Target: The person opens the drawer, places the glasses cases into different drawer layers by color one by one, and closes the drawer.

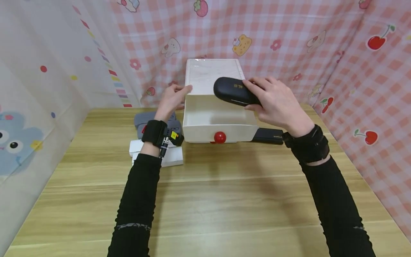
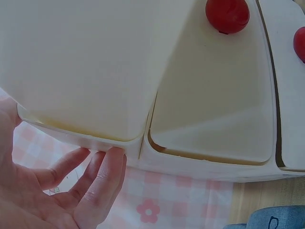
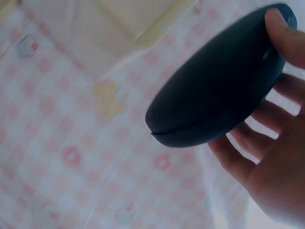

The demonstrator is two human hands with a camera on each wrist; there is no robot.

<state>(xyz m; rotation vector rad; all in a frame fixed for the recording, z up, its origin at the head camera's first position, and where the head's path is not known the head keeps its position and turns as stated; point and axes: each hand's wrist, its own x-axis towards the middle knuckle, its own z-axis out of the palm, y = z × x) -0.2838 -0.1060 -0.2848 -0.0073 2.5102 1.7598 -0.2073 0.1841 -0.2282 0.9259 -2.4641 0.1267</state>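
A white drawer cabinet (image 1: 212, 71) stands at the back middle of the table, its top drawer (image 1: 221, 132) pulled out by a red round knob (image 1: 219, 137). My left hand (image 1: 173, 100) holds the cabinet's upper left edge, thumb over the top and fingertips (image 2: 112, 157) against the side wall. Above the right part of the pulled-out drawer, my right hand (image 1: 277, 101) grips a closed black glasses case (image 1: 236, 91) with small gold writing. In the right wrist view the case (image 3: 214, 86) lies between thumb and fingers. The visible drawer floor is bare.
Left of the cabinet lie grey-blue cases (image 1: 146, 117) with a glasses mark and white boxes (image 1: 173, 157). A flat black box (image 1: 268, 136) with lettering sticks out at the cabinet's right. Lower drawer fronts (image 2: 214, 95) are closed. Patterned curtains (image 1: 205, 35) hang behind and beside the table.
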